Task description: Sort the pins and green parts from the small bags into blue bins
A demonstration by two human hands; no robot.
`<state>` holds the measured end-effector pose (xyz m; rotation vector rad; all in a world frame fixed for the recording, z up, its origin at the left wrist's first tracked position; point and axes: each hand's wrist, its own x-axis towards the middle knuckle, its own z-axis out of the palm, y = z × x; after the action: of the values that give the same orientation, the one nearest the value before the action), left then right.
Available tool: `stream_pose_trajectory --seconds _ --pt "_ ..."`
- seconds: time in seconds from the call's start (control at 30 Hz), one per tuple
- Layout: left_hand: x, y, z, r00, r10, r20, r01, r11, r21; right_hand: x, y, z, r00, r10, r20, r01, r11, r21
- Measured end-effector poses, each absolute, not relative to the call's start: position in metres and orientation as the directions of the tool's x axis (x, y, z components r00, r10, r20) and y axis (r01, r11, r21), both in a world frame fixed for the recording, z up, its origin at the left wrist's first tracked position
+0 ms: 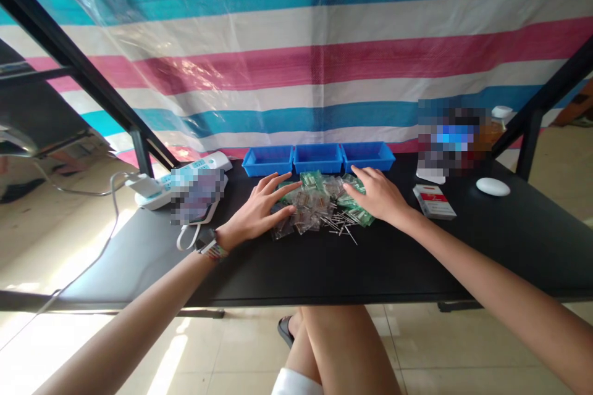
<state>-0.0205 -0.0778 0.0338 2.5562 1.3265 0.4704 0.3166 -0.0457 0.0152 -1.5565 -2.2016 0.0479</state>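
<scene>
At the centre of the frame, a heap of small clear and green packets (319, 200) lies on the black table (417, 259), loose metal pins (343, 225) beside it. The left hand (257, 213) and right hand (377, 194) rest flat on the heap, fingers spread apart.

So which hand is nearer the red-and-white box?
Right. The right hand lies just left of the red-and-white box; the left hand rests beyond the bag pile.

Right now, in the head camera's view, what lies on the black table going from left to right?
White power strip → left hand → pile of small clear bags and loose metal pins → right hand → red and white box → white oval object.
</scene>
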Motion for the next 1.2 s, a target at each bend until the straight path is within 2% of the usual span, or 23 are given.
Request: stream_pose_trajectory --seconds 0.1,0.2,0.37,0.63,0.87,0.93,1.1,1.2 --pt "-0.02 -0.075 0.029 0.609 0.784 0.121 0.733 -0.614 0.294 0.319 -0.047 0.007 -0.372 0.87 0.324 0.786 0.48 -0.388" --pt "-0.009 -0.079 0.018 0.633 0.763 0.127 0.719 -0.641 0.27 0.316 -0.045 -0.007 -0.465 0.834 0.296 0.705 0.551 -0.446" --pt "0.01 -0.097 0.004 0.561 0.795 0.232 0.756 -0.606 0.248 0.301 -0.04 -0.017 -0.548 0.753 0.363 0.614 0.657 -0.437" --pt "0.022 -0.128 0.005 0.452 0.857 0.245 0.811 -0.51 0.287 0.293 -0.043 -0.013 -0.629 0.684 0.368 0.559 0.728 -0.397" --pt "0.034 -0.154 0.005 0.37 0.89 0.268 0.864 -0.435 0.252 0.29 -0.039 0.003 -0.648 0.641 0.411 0.459 0.759 -0.461" --pt "0.036 -0.157 0.007 0.401 0.875 0.273 0.858 -0.463 0.223 0.284 -0.03 0.006 -0.656 0.645 0.392 0.438 0.748 -0.498" --pt "0.042 -0.163 0.016 0.602 0.758 0.251 0.746 -0.646 0.16 0.269 -0.007 0.007 -0.738 0.605 0.299 0.376 0.736 -0.562" --pt "0.044 -0.163 0.018 0.632 0.725 0.273 0.713 -0.682 0.163 0.266 -0.003 0.006 -0.755 0.595 0.274 0.367 0.731 -0.575"
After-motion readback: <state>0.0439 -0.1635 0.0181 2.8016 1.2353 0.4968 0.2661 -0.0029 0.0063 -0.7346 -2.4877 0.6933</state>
